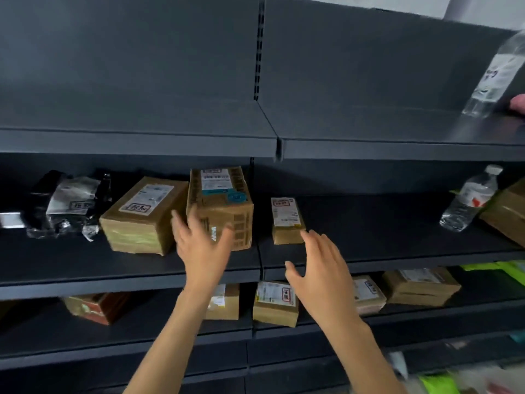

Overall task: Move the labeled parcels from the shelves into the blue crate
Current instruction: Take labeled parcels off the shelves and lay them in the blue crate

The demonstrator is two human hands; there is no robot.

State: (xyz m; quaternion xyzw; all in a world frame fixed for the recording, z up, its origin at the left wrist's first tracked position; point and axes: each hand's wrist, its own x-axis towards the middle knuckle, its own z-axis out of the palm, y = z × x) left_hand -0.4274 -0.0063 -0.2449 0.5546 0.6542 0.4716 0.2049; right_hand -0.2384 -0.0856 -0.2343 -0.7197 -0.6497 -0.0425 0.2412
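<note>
Left hand (pixel 203 245) spread, empty, before tall box (pixel 220 206) front-left corner; box upright. Right hand (pixel 321 268) spread, empty, lower right, nearer small box (pixel 287 220).

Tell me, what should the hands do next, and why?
Probably the left hand should reach a little further and grip the tall box. It is open, holds nothing, and is right in front of that labeled box on the middle shelf. The right hand is open too, near the small box.
</note>
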